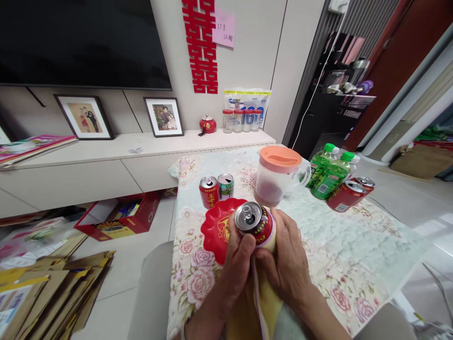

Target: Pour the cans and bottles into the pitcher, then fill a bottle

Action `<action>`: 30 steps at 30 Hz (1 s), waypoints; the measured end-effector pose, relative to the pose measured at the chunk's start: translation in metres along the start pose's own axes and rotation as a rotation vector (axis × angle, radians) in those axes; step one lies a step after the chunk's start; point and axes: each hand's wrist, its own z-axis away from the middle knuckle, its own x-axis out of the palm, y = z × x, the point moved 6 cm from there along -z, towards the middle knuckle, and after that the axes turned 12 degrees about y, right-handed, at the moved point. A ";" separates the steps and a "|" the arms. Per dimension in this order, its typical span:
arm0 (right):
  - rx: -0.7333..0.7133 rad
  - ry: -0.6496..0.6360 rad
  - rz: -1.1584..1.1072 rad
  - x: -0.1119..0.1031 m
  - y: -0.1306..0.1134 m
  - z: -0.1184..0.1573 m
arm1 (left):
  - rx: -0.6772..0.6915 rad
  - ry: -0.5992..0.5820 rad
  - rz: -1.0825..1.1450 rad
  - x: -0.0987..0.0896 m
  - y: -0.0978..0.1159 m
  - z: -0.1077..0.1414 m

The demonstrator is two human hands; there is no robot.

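An opened red drink can (261, 234) is between my two hands, its silver top tilted toward me. My left hand (238, 257) wraps around the can's left side, with the thumb on its front. A yellow cloth (271, 241) with a purple edge covers the can's right side and hangs down below. My right hand (287, 250) presses this cloth against the can, fingers curled round it. Behind the can lies a red scalloped plate (212, 231), partly hidden by my left hand. Just beyond it stand a red can (209, 191) and a green can (225, 186), both opened.
A clear pitcher (271, 182) with an orange lid stands behind my hands. To the right are green-capped bottles (331, 174) and red cans (346, 196) on the flowered tablecloth (354, 245). Flattened cardboard (60, 293) and a red box (123, 222) lie on the floor at left.
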 end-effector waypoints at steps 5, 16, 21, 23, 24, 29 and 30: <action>0.076 -0.133 -0.232 0.002 0.010 -0.010 | 0.036 -0.103 0.112 0.006 -0.003 -0.003; 0.043 -0.122 -0.321 0.006 0.010 -0.008 | 0.089 0.011 0.013 -0.001 0.008 0.005; -0.119 0.013 -0.215 0.000 0.001 -0.002 | 0.001 -0.067 0.074 0.012 0.022 0.015; -0.112 0.049 -0.242 -0.003 0.000 -0.002 | -0.015 -0.060 0.131 0.016 0.025 0.018; -0.088 0.054 -0.271 -0.003 0.000 -0.003 | -0.024 -0.058 0.158 0.017 0.026 0.019; 0.107 -0.029 -0.435 -0.002 0.005 -0.007 | -0.032 -0.086 0.202 0.019 0.033 0.025; 0.123 -0.037 -0.452 -0.002 0.004 -0.008 | -0.022 -0.083 0.187 0.018 0.034 0.026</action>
